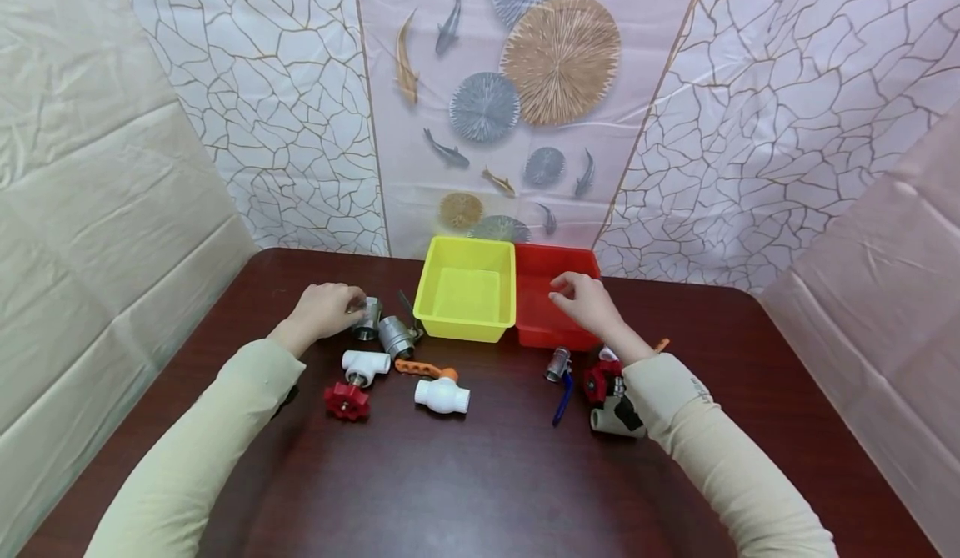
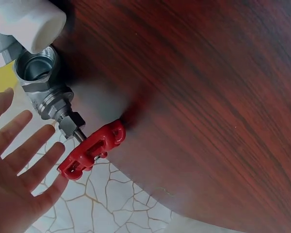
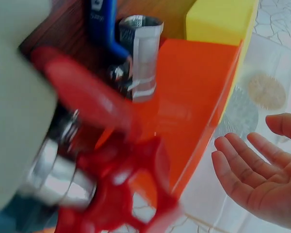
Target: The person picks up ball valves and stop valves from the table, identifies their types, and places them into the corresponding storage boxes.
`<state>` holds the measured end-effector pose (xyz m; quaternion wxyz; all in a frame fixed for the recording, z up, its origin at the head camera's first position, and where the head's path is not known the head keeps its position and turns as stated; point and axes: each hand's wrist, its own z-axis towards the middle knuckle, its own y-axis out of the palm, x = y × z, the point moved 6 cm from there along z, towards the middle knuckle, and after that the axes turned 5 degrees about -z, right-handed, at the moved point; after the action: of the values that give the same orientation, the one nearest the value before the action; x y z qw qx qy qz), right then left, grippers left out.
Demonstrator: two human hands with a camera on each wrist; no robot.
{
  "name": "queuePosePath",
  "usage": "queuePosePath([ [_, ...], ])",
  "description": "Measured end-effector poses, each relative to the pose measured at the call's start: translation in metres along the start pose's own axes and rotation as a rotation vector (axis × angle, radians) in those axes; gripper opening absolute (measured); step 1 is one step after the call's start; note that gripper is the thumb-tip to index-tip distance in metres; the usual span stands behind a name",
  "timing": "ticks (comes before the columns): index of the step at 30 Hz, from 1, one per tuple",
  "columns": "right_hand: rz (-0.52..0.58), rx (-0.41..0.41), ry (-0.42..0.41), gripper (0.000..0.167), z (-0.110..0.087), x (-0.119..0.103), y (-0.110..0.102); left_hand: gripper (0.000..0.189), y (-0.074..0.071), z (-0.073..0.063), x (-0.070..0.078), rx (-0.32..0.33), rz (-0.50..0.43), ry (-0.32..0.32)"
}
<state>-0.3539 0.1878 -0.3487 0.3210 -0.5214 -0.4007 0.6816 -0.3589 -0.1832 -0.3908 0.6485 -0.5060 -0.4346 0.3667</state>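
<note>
The left hand (image 1: 322, 309) is spread, fingers loose and gripping nothing, just beside a brushed-steel valve (image 2: 43, 92) on the left of the table, near the yellow bin. The valve's hexagonal collars lead to a thin stem and a lobed, glossy red handwheel (image 2: 94, 148). The right hand (image 1: 591, 301) hovers by the red bin (image 1: 555, 338), fingers softly bent, also holding nothing. Both that and the yellow bin (image 1: 465, 330) are smooth, square-cornered plastic. On the dark, streaky wood-grain table (image 1: 450, 483) I see a bulbous white valve (image 1: 442, 396) with an orange lever, a white tee fitting (image 1: 366, 364) and a small metal valve (image 1: 558, 364) with a blue handle.

From above, the left hand hides the steel valve's handwheel, and the right sleeve (image 1: 671, 408) covers part of a grey pipe fitting (image 1: 611, 421). The nearest red wheel blurs at the right wrist. Lettering on the blue handle and cuff is too faint to read.
</note>
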Motion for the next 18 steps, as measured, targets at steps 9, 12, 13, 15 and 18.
queuePosePath([
  [9,0.045,-0.036,0.025,0.032,0.010,-0.013,0.018,0.066,0.017,-0.002,0.001,-0.240,0.018,-0.076],
  [12,0.054,-0.041,0.026,0.032,0.013,-0.016,0.024,0.069,0.019,-0.001,0.001,-0.281,0.017,-0.097],
  [13,0.058,-0.045,0.033,0.032,0.015,-0.017,0.025,0.069,0.020,-0.001,0.001,-0.290,0.016,-0.106],
  [15,0.068,-0.050,0.043,0.032,0.017,-0.018,0.028,0.070,0.022,0.000,0.001,-0.304,0.020,-0.115],
  [18,0.073,-0.056,0.062,0.033,0.021,-0.018,0.032,0.071,0.023,0.000,0.001,-0.311,0.032,-0.117],
])
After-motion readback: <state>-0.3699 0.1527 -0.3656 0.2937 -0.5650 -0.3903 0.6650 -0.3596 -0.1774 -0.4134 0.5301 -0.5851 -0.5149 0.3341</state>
